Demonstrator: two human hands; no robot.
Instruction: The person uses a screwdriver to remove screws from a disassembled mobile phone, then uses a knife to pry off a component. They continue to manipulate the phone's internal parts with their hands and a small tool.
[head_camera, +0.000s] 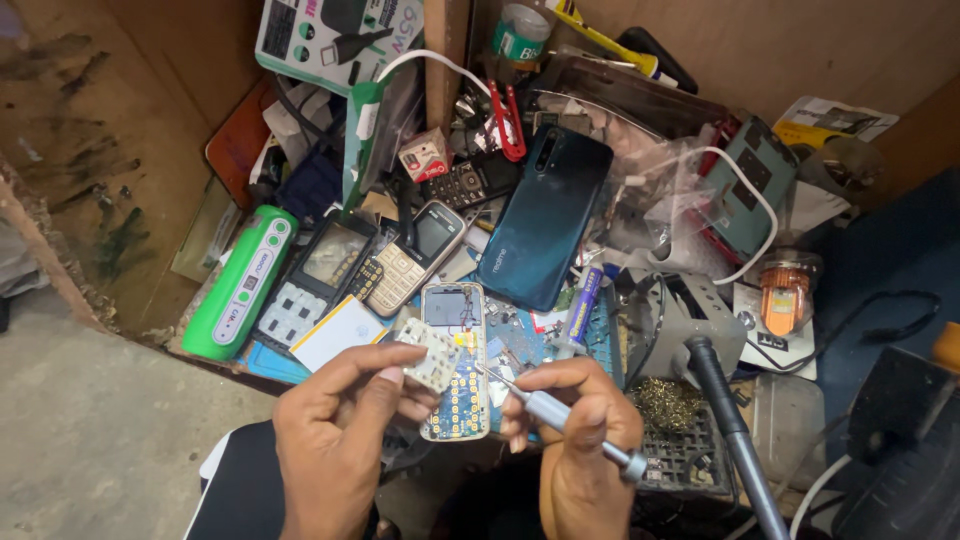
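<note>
Hands over an opened keypad phone on a crowded repair bench

Left hand (335, 425) pinched a small white keypad membrane (434, 355), thumb above and fingers beneath, closed on its pale dimpled sheet. Membrane lay tilted over the upper left of a stripped keypad phone (457, 362): a narrow upright board with a small screen at the top and rows of gold contact rings on blue below. Right hand (580, 425) was wrapped around a slim metal precision screwdriver (555, 415), fingers clamped on the grey barrel, thin tip touching the board's right edge, knurled cap pointing back past the wrist.

Behind the board: a glossy teal smartphone (545, 215) lying back up, a gold bar phone (415, 255) with raised keys, a rounded green power bank (240, 283). To the right, a grey soldering iron stand (690, 325) beside a tangle of brass cleaning wool (667, 403). White cable (745, 200) looped across clear plastic bags.
</note>
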